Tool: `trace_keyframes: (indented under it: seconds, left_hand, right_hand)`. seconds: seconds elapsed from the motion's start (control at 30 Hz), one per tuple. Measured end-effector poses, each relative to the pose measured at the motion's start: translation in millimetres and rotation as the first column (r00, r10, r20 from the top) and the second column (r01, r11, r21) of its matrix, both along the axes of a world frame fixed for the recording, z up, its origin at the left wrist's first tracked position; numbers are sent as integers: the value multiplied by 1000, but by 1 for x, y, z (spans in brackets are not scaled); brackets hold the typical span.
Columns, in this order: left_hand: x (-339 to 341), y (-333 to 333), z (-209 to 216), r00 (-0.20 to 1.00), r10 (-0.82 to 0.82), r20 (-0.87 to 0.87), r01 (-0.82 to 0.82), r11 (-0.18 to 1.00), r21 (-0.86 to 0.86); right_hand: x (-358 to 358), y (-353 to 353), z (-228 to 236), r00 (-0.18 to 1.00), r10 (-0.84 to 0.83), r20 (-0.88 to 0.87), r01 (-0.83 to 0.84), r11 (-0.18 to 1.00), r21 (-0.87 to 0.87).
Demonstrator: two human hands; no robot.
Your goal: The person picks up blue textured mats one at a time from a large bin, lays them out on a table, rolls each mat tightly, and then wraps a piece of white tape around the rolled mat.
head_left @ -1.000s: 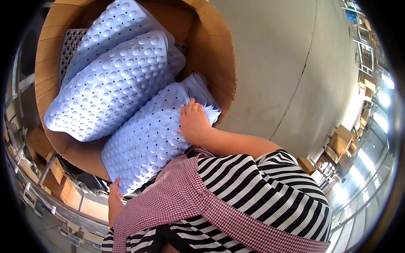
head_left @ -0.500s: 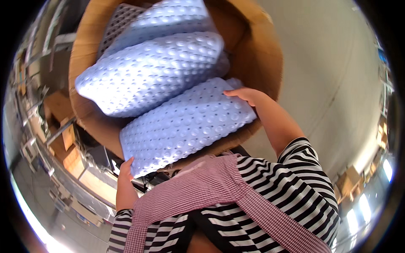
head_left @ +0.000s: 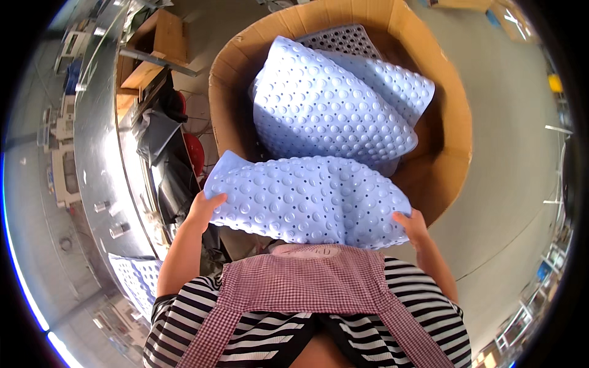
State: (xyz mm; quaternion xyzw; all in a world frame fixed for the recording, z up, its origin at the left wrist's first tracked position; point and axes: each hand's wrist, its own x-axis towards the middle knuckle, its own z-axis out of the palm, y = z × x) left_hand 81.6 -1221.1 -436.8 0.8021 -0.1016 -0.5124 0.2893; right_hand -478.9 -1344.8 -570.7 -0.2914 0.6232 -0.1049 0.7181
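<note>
In the middle of the frame both hands hold one pale blue bath mat (head_left: 307, 199), studded with round bumps and small holes, stretched crosswise in front of the person's chest. The left hand (head_left: 205, 211) grips the mat's left end, fingers (head_left: 216, 199) curled over its edge and closed on it. The right hand (head_left: 412, 226) clasps the lower right corner, its fingers wrapped under the mat so that only the knuckles and thumb show. The mat bows upward between the two hands, with its far edge at the near rim of a large round cardboard drum (head_left: 454, 147) that fills the upper centre. Inside the drum lie more folded mats (head_left: 325, 110) of the same blue, piled slantwise, and a grey one (head_left: 343, 40) shows behind them at the top. At the lower left, another stack of blue mats (head_left: 138, 276) rests beside a metal tabletop (head_left: 101, 153).
</note>
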Motion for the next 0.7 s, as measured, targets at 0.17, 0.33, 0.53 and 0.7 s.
trace_keyframes:
  seconds: [0.17,0.33,0.53,0.7]
  left_hand:
    - [-45,-20,77,997,71,38,-45,882,-468]
    - [-67,7,177,993,118,31,-46,602,-797]
    - [-101,108,254,965,243,95,35,239,-970]
    - [-133,231,299,855,498,141,164,-1,-987]
  right_hand:
    - [-31,-81,100,997,-41,-71,2,880,-475]
    - [-61,-111,154,975,-191,113,210,635,-743]
    - [32,-135,216,949,-35,314,292,479,-828]
    - [151,-120,287,864,253,436,284,472,-835]
